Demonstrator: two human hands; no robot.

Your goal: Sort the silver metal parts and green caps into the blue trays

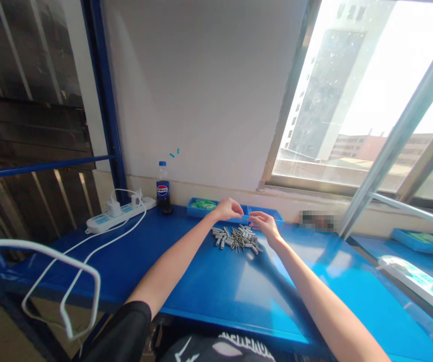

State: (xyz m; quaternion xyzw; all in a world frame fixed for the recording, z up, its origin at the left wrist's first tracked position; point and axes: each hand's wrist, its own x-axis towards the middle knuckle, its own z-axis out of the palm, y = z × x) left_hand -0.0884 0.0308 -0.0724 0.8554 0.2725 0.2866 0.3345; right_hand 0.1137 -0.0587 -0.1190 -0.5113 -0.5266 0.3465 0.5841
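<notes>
Fingers bent in a pinch, my left hand is held above the front edge of a blue tray. Facing it from the right, my right hand also has its fingertips drawn together. The two sets of fingertips almost meet; whatever they grip is too small to make out. Just below and in front of them, a pile of short grey cylinders lies on the blue tabletop. Thin metal pins are heaped in its middle, with more grey cylinders on the right side.
Green packets lie in the tray's left part. A cola bottle and a white power strip with looping cables stand at the left. On the right are a slanting metal post, another power strip and another blue tray.
</notes>
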